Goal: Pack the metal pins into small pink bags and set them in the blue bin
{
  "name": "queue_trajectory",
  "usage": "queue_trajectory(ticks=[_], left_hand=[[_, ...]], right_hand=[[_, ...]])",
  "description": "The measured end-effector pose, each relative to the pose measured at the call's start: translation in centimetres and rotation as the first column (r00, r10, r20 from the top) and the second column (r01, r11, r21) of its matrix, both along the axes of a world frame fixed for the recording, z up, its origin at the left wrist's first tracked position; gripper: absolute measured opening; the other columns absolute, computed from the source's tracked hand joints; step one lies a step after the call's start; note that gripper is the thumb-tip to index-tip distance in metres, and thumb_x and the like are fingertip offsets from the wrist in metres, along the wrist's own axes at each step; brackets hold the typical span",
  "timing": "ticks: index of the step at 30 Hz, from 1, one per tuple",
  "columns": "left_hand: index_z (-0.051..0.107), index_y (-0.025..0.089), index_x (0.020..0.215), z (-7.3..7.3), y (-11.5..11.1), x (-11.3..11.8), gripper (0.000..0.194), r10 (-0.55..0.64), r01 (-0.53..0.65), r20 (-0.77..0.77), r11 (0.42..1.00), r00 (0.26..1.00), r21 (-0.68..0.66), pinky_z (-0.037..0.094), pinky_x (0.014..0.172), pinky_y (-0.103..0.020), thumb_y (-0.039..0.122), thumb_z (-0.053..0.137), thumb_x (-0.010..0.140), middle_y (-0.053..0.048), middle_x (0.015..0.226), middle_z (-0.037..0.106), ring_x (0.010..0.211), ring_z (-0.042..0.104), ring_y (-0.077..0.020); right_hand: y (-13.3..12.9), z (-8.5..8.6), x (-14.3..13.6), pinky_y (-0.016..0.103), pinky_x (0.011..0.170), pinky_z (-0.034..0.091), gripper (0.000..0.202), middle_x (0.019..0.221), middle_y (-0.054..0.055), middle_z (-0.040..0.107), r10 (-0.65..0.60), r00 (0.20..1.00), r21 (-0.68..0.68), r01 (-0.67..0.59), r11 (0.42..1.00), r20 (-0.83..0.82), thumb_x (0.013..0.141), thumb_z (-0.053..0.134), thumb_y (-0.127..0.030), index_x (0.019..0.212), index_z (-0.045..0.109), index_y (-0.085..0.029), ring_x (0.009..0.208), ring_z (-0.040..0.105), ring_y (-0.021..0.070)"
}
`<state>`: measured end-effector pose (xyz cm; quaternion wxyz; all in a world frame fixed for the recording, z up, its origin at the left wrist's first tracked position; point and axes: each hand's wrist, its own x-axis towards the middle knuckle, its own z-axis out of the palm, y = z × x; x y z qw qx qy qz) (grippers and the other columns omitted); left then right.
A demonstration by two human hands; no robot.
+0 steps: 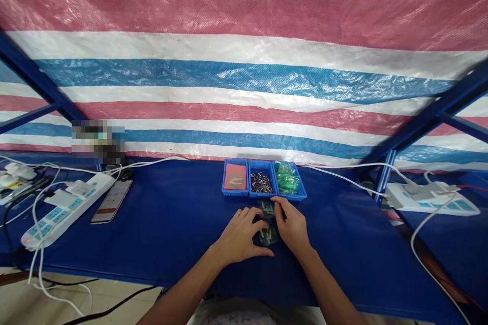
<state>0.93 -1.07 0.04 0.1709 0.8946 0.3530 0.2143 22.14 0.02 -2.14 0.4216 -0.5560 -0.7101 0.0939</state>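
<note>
Lengthwise, the plastic packet (269,236) runs toward the blue bins (235,193)

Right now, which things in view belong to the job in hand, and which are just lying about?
Likely in use:
- plastic packaging between the left hand and right hand
- three blue bins, holding pink material, metal pieces and green packets

Apparently just lying about:
- phone
- left power strip
- right power strip

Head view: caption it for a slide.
Left hand and right hand at small clear packets on a blue tabletop, in front of three blue bins, a striped tarp behind.
</note>
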Motion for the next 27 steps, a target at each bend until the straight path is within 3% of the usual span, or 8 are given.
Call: queue_trajectory(ticks=[4, 10, 14, 19, 23, 27], left_hand=[[0.066, 0.022, 0.115, -0.3, 0.0, 0.0, 0.035, 0.042, -0.042, 0.014, 0.999, 0.999, 0.025, 0.046, 0.09, -0.042, 0.044, 0.079, 0.091, -0.009, 0.128, 0.066, 0.108, 0.06, -0.0282], [0.067, 0.022, 0.106, 0.0, 0.0, 0.1, 0.008, 0.096, -0.098, 0.148, 0.995, 0.984, 0.004, 0.049, 0.089, -0.038, 0.028, 0.063, 0.102, -0.006, 0.11, 0.072, 0.101, 0.063, -0.0242], [0.065, 0.021, 0.098, 0.0, 0.1, -0.1, 0.022, 0.198, -0.191, 0.226, 0.98, 0.954, -0.055, 0.048, 0.082, -0.035, 0.023, 0.047, 0.109, -0.005, 0.094, 0.071, 0.087, 0.065, -0.0208], [0.064, 0.021, 0.098, -0.2, 0.3, -0.5, 0.03, 0.315, -0.274, 0.302, 0.947, 0.9, -0.17, 0.047, 0.075, -0.031, 0.03, 0.04, 0.112, -0.003, 0.088, 0.068, 0.081, 0.063, -0.0188], [0.063, 0.021, 0.097, 0.2, 0.4, -0.6, 0.035, 0.345, -0.256, 0.352, 0.927, 0.87, -0.274, 0.045, 0.073, -0.03, 0.037, 0.036, 0.114, -0.002, 0.084, 0.065, 0.077, 0.06, -0.0174], [0.064, 0.02, 0.101, 0.9, 0.3, -0.7, 0.038, 0.319, -0.181, 0.382, 0.918, 0.867, -0.354, 0.046, 0.076, -0.029, 0.04, 0.035, 0.114, -0.002, 0.087, 0.067, 0.078, 0.062, -0.0173]], right_hand=[[0.0, 0.0, 0.0, 0.031, 0.074, 0.056, 0.025, 0.1, 0.006, 0.078, 0.013, 1.0, -0.028, -0.013, 1.0, 0.007, 0.11, 0.045, -0.026, 0.12, 0.068, -0.023, 0.083, 0.076, 0.0219], [0.1, 0.0, -0.2, 0.03, 0.073, 0.056, 0.025, 0.096, 0.005, 0.079, 0.068, 0.998, -0.044, -0.068, 0.997, 0.01, 0.108, 0.046, -0.027, 0.118, 0.069, -0.024, 0.081, 0.077, 0.0216], [0.0, 0.2, -0.3, 0.031, 0.078, 0.057, 0.024, 0.101, 0.005, 0.079, 0.124, 0.992, -0.047, -0.123, 0.991, 0.01, 0.109, 0.046, -0.026, 0.119, 0.068, -0.025, 0.087, 0.077, 0.022], [-0.5, 1.0, -0.5, 0.031, 0.077, 0.056, 0.024, 0.107, 0.006, 0.077, 0.2, 0.98, -0.084, -0.198, 0.977, 0.019, 0.11, 0.049, -0.031, 0.128, 0.063, -0.025, 0.087, 0.075, 0.0214], [-0.9, 1.6, -1.2, 0.031, 0.07, 0.051, 0.017, 0.09, 0.003, 0.07, 0.303, 0.952, -0.087, -0.297, 0.951, 0.051, 0.11, 0.052, -0.036, 0.111, 0.065, -0.024, 0.077, 0.069, 0.0209], [-1.1, 1.5, -1.9, 0.031, 0.068, 0.045, 0.022, 0.083, 0.002, 0.062, 0.34, 0.94, -0.073, -0.337, 0.939, 0.019, 0.112, 0.047, -0.032, 0.095, 0.06, -0.024, 0.074, 0.063, 0.0196]])
